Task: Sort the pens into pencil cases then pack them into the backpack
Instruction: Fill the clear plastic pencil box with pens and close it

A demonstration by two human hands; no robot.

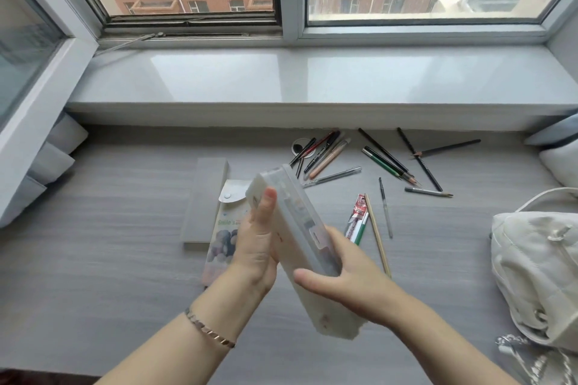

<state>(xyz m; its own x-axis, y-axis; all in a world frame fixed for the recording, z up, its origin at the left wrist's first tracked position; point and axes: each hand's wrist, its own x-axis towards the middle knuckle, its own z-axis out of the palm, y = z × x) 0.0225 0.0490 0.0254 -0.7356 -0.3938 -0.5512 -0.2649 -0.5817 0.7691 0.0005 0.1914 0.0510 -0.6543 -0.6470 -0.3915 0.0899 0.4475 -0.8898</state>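
While both hands are working above the middle of the grey wood-grain worktop, the head view is showing a translucent white plastic pencil case being held tilted in the air between them. The left hand is clasping the case's left long side, with one digit lying up its top face and the rest hidden behind it. The right hand is gripping lower down, thumb under the case and fingers curling over its right edge. The case's far end is jutting past the left hand toward the window, and its near end is sticking out beside the right wrist.

Under the left hand, a flat grey rectangular case and a printed pouch with a snap flap are lying side by side. Loose dark pens and pencils are scattering along the worktop's far edge, and a few more pens are lying just right of the right hand. A white quilted backpack is sitting at the right edge.
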